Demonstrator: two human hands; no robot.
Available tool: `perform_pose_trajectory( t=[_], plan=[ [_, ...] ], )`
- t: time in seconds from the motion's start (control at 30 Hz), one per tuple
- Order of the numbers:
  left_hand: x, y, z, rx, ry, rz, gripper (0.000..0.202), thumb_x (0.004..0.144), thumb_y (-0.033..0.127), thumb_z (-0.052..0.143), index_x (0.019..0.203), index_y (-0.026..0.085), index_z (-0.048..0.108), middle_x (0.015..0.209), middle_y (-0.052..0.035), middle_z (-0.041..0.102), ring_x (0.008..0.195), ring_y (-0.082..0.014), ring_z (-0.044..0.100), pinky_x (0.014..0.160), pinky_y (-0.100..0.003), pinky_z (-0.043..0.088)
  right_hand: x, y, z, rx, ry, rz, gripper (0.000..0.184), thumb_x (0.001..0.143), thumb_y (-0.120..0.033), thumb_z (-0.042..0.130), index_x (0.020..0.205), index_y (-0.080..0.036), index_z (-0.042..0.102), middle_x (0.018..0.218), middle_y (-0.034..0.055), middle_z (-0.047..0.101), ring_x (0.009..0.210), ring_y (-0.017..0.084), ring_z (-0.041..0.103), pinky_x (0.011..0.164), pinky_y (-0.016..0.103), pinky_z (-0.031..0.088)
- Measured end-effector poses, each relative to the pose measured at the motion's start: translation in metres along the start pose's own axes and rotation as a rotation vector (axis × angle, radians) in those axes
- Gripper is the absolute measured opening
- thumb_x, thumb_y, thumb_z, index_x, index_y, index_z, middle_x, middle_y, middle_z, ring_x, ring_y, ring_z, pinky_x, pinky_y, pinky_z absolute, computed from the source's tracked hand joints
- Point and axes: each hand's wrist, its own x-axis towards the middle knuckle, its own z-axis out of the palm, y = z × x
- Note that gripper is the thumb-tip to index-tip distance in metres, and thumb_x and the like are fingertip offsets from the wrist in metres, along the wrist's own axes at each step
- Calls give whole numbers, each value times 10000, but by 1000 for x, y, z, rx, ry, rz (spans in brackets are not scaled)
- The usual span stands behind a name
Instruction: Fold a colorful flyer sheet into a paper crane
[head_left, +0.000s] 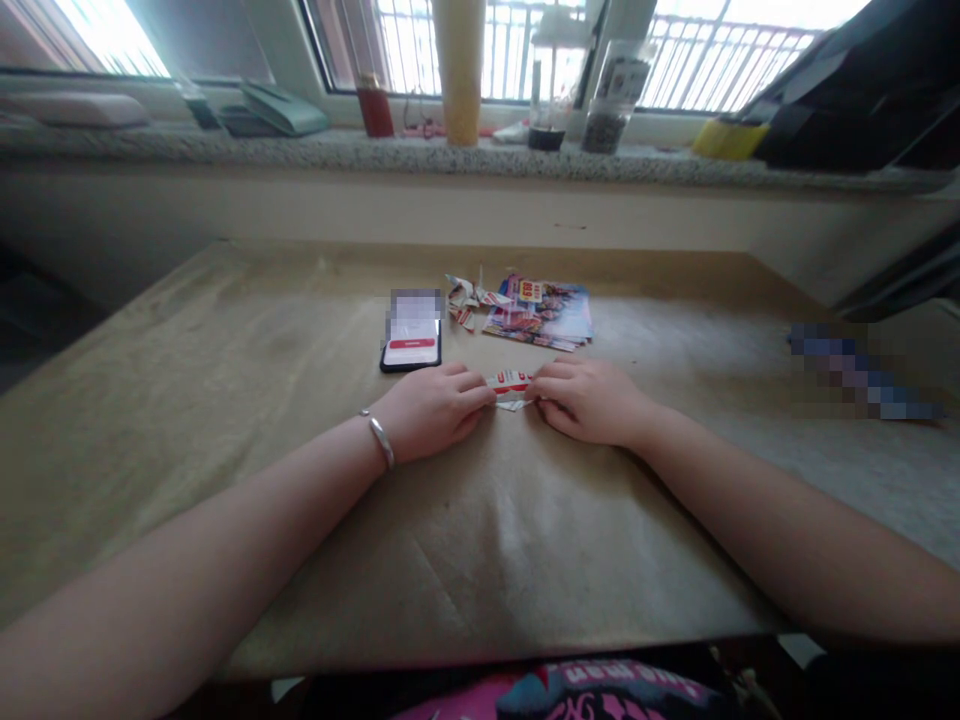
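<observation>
Working from afar, I pinch opposite ends of a printed paper strip (512, 384) with left hand (435, 408) and right hand (589, 400), mid-tabletop (450, 560); apparently a folding step, next calling for even pressure along its length.

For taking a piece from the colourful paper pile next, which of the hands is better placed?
Right, I think: the right hand lies nearer the colourful paper pile, while the left hand is nearer the phone. Both hold the folded paper strip.
</observation>
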Motion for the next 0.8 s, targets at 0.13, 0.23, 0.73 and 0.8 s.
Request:
perform_pose_trajectory(
  t=[0.13,0.23,0.73,0.8],
  plan=[
    [2,3,1,41,16,22,316,922,289,453,1194,222,599,922,-66,629,822,-185,538,715,-298,473,0,-3,-1,-27,10,-24,309,874,-220,454,1109,-250,652,977,48,662,833,179,566,689,286,379],
    [3,3,1,2,8,-3,290,920,313,465,1124,221,649,933,-71,625,837,-185,544,720,-296,472,2,-5,-1,-14,15,11,274,855,-217,478,1030,-237,687,960,46,665,810,176,569,663,281,380],
    [-4,-6,1,-93,49,-8,251,913,255,453,866,153,677,906,-74,660,812,-161,581,746,-288,488,0,-2,7,69,131,29,180,797,-165,505,849,-183,677,1008,81,648,886,205,585,775,318,459],
    [-4,-5,2,-55,49,2,245,919,267,450,890,151,664,916,-78,649,816,-167,568,734,-286,483,0,-1,7,47,158,26,167,806,-169,510,860,-184,668,1076,92,641,930,223,580,813,349,463]
  ],
)
